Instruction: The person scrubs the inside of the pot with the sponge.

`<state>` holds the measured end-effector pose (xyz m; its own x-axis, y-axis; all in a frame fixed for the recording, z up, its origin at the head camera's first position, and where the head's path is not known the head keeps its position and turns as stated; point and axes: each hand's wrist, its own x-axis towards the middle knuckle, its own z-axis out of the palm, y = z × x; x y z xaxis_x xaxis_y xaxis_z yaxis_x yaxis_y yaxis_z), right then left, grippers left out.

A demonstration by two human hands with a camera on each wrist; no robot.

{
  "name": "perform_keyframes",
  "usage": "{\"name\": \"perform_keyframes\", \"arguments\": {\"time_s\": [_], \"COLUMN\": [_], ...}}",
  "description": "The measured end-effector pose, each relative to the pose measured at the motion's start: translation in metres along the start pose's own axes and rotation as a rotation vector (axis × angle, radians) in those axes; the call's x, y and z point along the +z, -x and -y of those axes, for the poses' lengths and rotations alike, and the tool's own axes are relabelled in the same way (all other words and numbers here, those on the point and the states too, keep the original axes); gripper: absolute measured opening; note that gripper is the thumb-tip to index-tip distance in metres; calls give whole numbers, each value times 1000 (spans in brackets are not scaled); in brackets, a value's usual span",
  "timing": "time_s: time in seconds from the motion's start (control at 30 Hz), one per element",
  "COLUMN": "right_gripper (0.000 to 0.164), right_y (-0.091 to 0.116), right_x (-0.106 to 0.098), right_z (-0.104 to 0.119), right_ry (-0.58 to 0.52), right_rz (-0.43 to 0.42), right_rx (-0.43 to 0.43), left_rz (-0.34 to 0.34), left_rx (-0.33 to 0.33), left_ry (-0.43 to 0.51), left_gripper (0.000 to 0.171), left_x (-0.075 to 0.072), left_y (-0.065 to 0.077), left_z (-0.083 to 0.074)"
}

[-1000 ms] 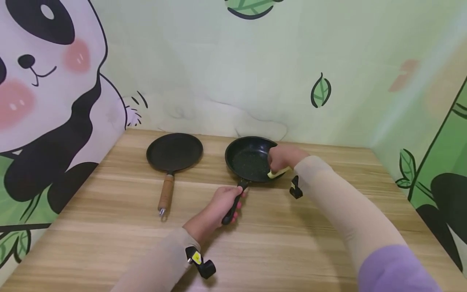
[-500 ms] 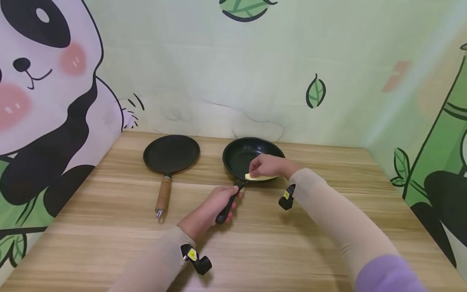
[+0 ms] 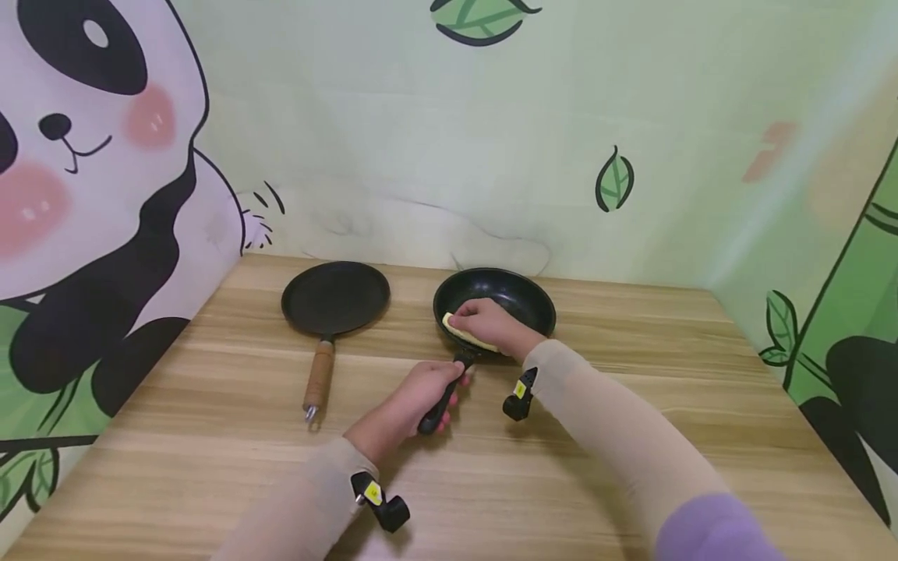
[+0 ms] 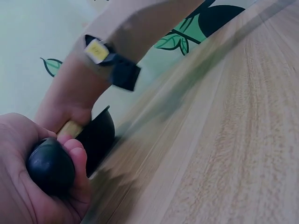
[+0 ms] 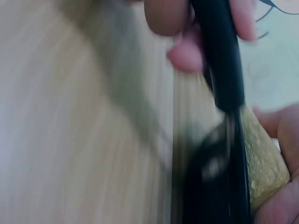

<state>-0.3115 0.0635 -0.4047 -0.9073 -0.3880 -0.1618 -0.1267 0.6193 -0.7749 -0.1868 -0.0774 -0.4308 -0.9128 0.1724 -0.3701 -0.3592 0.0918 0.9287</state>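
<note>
**Q:** Wooden table, two pans, two hands — what is shown?

**A:** A black frying pan is seen standing near the back of the table, just right of a flat griddle pan with a wooden handle. The frying pan's black handle is gripped by the left hand, fingers curled round it. A yellow sponge is held under the bent fingers of the right hand and pressed against the near left wall of the pan, just above the handle joint.

**Q:** What could be judged to go wrong from here?

**A:** The pan could be tipped or slid if the sponge is pushed hard against the near rim while the handle is held loosely. The griddle pan, close on the left, could be knocked should the frying pan be swung that way. The sponge could be dragged over the rim and lost onto the table, since it is worked at the very edge. Both wrist views are blurred, so finer contact cannot be told.
</note>
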Motion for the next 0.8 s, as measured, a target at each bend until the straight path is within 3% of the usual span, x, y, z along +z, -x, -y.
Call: {"name": "perform_keyframes", "arguments": {"time_s": [0.17, 0.37, 0.63, 0.8], "right_gripper": [32, 37, 48, 48], "right_y": [-16, -37, -51, -54], "right_x": [14, 12, 4, -3], "right_z": [14, 20, 28, 24], "right_ry": [-52, -85, -29, -92], "right_rz": [-128, -145, -175, -251], "right_rx": [110, 227, 276, 289], "left_rz": [0, -8, -8, -23], "left_rx": [18, 34, 45, 53], "left_ry": [-2, -13, -21, 8], "left_gripper": [41, 39, 41, 41], "left_x": [-1, 0, 1, 1], "left_y": [0, 1, 4, 6], "left_z": [0, 1, 0, 3]}}
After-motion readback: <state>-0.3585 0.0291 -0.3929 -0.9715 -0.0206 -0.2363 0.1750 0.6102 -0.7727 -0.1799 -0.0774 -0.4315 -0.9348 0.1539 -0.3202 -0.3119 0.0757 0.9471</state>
